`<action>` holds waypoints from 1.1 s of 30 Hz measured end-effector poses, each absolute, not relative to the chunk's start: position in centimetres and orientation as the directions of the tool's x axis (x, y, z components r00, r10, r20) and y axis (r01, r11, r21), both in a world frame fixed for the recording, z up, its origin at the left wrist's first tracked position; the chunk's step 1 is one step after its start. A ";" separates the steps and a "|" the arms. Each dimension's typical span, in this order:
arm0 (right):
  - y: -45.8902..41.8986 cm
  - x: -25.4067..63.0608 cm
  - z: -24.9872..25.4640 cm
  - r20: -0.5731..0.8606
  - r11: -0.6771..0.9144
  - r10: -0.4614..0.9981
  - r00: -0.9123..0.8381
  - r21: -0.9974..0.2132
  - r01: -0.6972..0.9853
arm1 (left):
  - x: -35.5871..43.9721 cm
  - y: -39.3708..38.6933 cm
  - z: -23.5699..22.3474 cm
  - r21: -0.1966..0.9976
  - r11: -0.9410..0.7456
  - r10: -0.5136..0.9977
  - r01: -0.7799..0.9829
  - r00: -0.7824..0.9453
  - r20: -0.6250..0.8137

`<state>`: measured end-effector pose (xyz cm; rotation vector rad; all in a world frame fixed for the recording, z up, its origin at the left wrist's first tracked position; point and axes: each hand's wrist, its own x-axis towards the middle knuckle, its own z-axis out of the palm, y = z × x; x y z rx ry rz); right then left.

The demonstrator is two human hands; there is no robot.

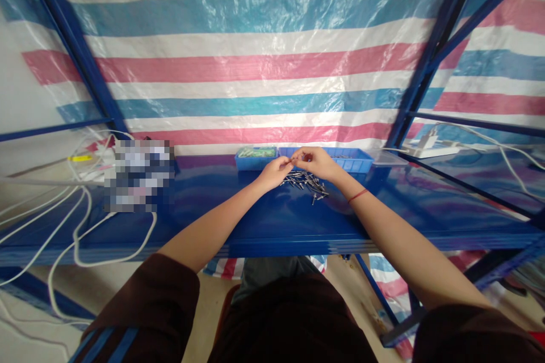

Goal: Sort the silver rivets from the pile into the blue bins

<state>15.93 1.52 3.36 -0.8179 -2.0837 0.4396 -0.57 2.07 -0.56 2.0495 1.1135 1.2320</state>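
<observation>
My left hand (276,173) and my right hand (315,162) meet fingertip to fingertip above the blue table. Both are closed in a pinch, and whatever lies between the fingers is too small to make out. Just below them spreads a loose pile of slim, dark metal pieces (304,180), pin-like in shape. Behind the left hand stands a small blue box (242,164) holding pale green items. A longer blue bin (360,164) sits behind the right hand, partly hidden by it, with small pieces inside.
A clear plastic lid (392,159) lies right of the bin. White cables (89,215) loop over the table's left side beside a blurred-out object (138,176). A white power strip (434,147) is at the right. Blue metal posts (419,68) frame the striped sheet (255,68) behind.
</observation>
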 end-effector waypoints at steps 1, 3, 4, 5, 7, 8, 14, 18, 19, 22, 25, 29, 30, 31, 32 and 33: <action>1.5 16.0 3.4 0.585 0.728 0.686 -0.433 -0.555 0.403 | -0.6 2.0 -0.5 0.737 -0.545 0.838 0.400 0.226 0.497; 1.6 16.0 3.4 0.595 0.729 0.684 -0.422 -0.535 0.427 | -0.7 1.6 -0.1 0.720 -0.549 0.829 0.425 0.166 0.534; 1.7 16.1 3.4 0.600 0.730 0.682 -0.419 -0.521 0.442 | -0.8 1.4 0.1 0.709 -0.552 0.822 0.438 0.144 0.551; 1.7 16.2 3.4 0.604 0.731 0.679 -0.417 -0.506 0.458 | -0.9 1.2 0.2 0.698 -0.558 0.813 0.449 0.129 0.567; 1.8 16.3 3.4 0.605 0.732 0.675 -0.422 -0.478 0.486 | -1.0 0.9 0.5 0.679 -0.568 0.798 0.465 0.110 0.592; 1.8 16.4 3.4 0.603 0.732 0.674 -0.427 -0.464 0.499 | -1.0 0.8 0.6 0.673 -0.571 0.793 0.469 0.105 0.600; 1.7 16.3 3.2 0.558 0.708 0.694 -0.455 -0.414 0.573 | -0.7 0.7 0.6 0.672 -0.550 0.804 0.496 0.098 0.586; 2.2 17.2 3.6 0.548 0.648 0.734 -0.401 -0.390 0.654 | -1.0 0.5 0.4 0.599 -0.531 0.825 0.599 0.202 0.528; 2.4 17.6 3.8 0.558 0.610 0.750 -0.354 -0.378 0.697 | -1.1 0.4 0.3 0.541 -0.551 0.812 0.635 0.261 0.522; 2.9 19.6 4.3 0.605 0.435 0.782 -0.151 -0.354 0.828 | -1.4 0.3 0.1 0.361 -0.606 0.771 0.709 0.411 0.486; 3.2 21.8 4.4 0.603 0.192 0.791 0.099 -0.399 0.897 | -1.5 0.0 0.2 0.273 -0.598 0.779 0.754 0.465 0.421; 3.2 23.6 4.3 0.565 -0.069 0.741 0.363 -0.474 0.878 | -1.5 -1.0 1.2 0.163 -0.539 0.815 0.827 0.462 0.349; 3.2 23.9 4.2 0.567 -0.080 0.728 0.385 -0.487 0.870 | -1.5 -1.3 1.6 0.124 -0.505 0.831 0.854 0.443 0.335; 3.3 24.0 4.2 0.574 -0.074 0.719 0.392 -0.497 0.864 | -1.6 -1.6 2.0 0.088 -0.466 0.851 0.880 0.420 0.315; 3.3 24.0 4.3 0.584 -0.057 0.712 0.390 -0.506 0.861 | -1.7 -1.8 2.4 0.060 -0.430 0.874 0.901 0.399 0.278; 3.4 23.9 4.3 0.594 -0.035 0.708 0.382 -0.511 0.859 | -1.7 -2.0 2.7 0.038 -0.397 0.896 0.917 0.378 0.230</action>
